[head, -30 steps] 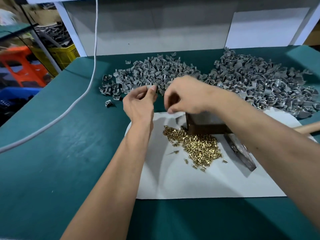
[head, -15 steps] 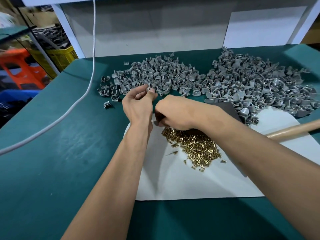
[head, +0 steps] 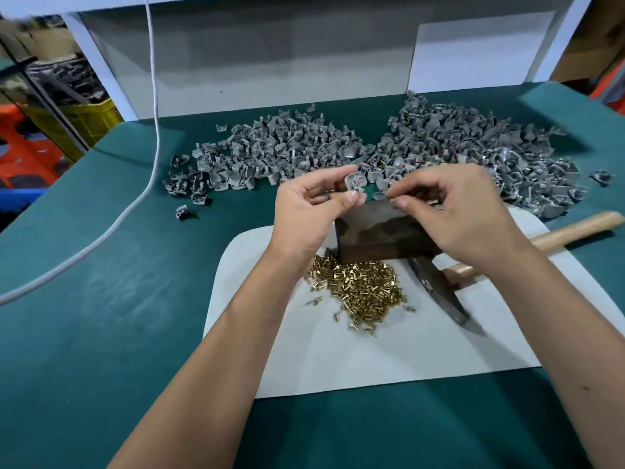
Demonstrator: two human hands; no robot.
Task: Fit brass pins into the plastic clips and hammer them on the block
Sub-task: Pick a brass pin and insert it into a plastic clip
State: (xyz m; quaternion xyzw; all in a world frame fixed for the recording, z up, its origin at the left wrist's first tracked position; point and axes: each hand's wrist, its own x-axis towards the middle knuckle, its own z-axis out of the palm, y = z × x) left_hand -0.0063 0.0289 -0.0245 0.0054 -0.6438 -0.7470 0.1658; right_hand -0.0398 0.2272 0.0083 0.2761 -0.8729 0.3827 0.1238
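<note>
- Two bare hands meet above the dark block (head: 382, 236); the left hand (head: 306, 211) pinches a grey plastic clip (head: 355, 181) between thumb and forefinger, raised just over the block's far edge.
- The right hand (head: 453, 211) has its fingers curled, thumb and forefinger tips pressed together close beside the clip; whatever they nip is too small to make out, so I cannot tell what it grasps.
- The block is a dark brown, squarish slab with a smooth, slightly glossy top, standing on a pale sheet (head: 372, 360) with rounded corners.
- A loose heap of brass pins (head: 362, 289), short, shiny and cylindrical, lies on the sheet touching the block's near face, with a few strays scattered at its near edge.
- A hammer lies on the sheet at the right of the block: its dark metal head (head: 439, 296) tapers to a wedge towards the viewer, and its pale wooden handle (head: 581, 226) runs off to the right.
- Two broad mounds of grey clips, curved, matte, shell-like pieces, cover the far part of the table: a left pile (head: 270, 157) and a larger right pile (head: 490, 150), with a single clip (head: 184, 211) lying apart at the left.
- The table (head: 101, 333) is covered in teal cloth with faint scuffs.
- A white cord (head: 154, 96) hangs down and trails across the cloth to the left.
- Beyond the table's left edge stands a yellow slotted crate (head: 91, 120) holding grey parts, beside something orange.
</note>
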